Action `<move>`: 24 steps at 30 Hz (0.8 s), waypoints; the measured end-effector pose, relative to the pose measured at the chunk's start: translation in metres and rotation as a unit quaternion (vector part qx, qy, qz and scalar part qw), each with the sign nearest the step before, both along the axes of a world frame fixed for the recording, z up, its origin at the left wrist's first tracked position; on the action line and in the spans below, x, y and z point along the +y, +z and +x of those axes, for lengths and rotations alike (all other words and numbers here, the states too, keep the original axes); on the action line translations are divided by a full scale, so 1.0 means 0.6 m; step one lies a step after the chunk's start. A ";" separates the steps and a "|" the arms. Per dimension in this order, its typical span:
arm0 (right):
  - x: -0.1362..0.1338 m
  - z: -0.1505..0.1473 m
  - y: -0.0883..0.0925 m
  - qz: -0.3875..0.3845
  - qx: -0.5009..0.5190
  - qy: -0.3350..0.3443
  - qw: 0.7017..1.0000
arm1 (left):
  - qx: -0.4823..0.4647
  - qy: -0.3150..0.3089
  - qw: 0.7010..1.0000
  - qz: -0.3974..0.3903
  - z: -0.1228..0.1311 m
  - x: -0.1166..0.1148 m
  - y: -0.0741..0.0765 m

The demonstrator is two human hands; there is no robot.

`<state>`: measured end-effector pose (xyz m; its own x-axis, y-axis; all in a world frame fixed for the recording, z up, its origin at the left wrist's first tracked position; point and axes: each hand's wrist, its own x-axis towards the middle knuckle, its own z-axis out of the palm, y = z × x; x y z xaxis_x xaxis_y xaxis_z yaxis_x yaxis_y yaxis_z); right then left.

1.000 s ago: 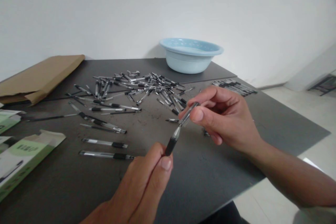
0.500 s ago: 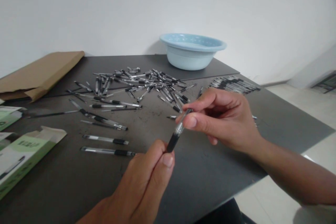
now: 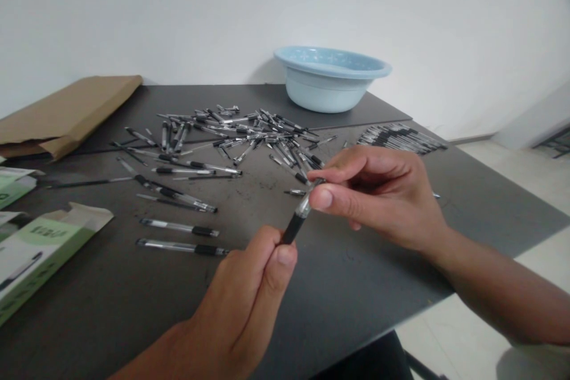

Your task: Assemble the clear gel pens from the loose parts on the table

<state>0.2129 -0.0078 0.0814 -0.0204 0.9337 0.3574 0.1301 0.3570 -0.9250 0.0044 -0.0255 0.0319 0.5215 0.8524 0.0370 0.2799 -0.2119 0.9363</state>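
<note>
My left hand (image 3: 256, 291) is closed around the barrel of a gel pen (image 3: 294, 227), whose black grip sticks out past the thumb and forefinger. The pen slants up to the right. At its upper, clear end my right hand (image 3: 378, 193) pinches a small dark-tipped part between thumb and forefinger; the fingers mostly hide it. To the left of my left hand, two pens (image 3: 178, 227) lie side by side on the dark table (image 3: 347, 285). Behind both hands spreads a loose heap of pens and pen parts (image 3: 249, 130).
A light blue basin (image 3: 329, 86) stands at the back by the wall. Right of the heap lies a neat row of pens (image 3: 401, 138). A brown paper envelope (image 3: 75, 110) and green-and-white boxes (image 3: 53, 249) occupy the left side. The table's edge runs along the right.
My right thumb and forefinger have come slightly closer to the pen's grip, with less of the clear end showing between the hands. The whole view has shifted slightly.
</note>
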 end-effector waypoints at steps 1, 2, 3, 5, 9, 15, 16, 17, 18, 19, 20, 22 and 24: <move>0.000 -0.002 0.000 0.007 -0.002 -0.004 1.000 | 0.008 0.005 1.000 0.005 0.000 0.002 0.000; 0.000 -0.004 0.000 0.014 0.000 -0.006 1.000 | 0.016 0.011 1.000 0.012 0.001 0.003 -0.001; 0.000 -0.006 0.000 0.020 0.003 -0.005 1.000 | 0.023 0.015 0.999 0.019 0.001 0.004 -0.001; -0.001 -0.011 0.000 0.025 0.010 0.002 1.000 | 0.035 0.018 0.999 0.033 0.000 0.005 -0.001; 0.000 -0.017 -0.001 0.017 0.022 0.026 0.999 | 0.049 0.022 0.997 0.051 0.001 0.005 0.001; 0.006 -0.013 -0.014 0.024 0.021 0.048 0.998 | 0.034 0.031 0.998 0.045 0.001 0.006 -0.006; 0.006 -0.011 -0.017 0.019 0.028 0.060 0.998 | 0.030 0.035 0.998 0.045 0.000 0.007 -0.008; 0.006 -0.009 -0.020 0.012 0.036 0.076 0.996 | 0.026 0.039 0.998 0.045 -0.001 0.008 -0.010; 0.007 -0.008 -0.023 0.002 0.041 0.095 0.995 | 0.022 0.044 0.998 0.046 -0.002 0.008 -0.012; 0.007 -0.007 -0.025 -0.008 0.043 0.116 0.992 | 0.018 0.050 0.998 0.047 -0.003 0.009 -0.013; 0.008 -0.006 -0.027 -0.011 0.040 0.138 0.990 | 0.014 0.054 0.997 0.046 -0.004 0.009 -0.013; 0.010 -0.007 -0.030 0.014 0.015 0.168 0.986 | 0.002 0.054 0.998 0.038 -0.003 0.009 -0.012; 0.015 -0.008 -0.033 0.061 -0.020 0.177 0.982 | -0.009 0.041 0.999 0.021 -0.001 0.010 -0.010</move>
<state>0.2081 0.0010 0.0618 -0.3522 0.8157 0.4588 0.0138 0.4947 -0.8689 0.0037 -0.0197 0.0259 0.4490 0.8896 0.0832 0.2811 -0.2291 0.9319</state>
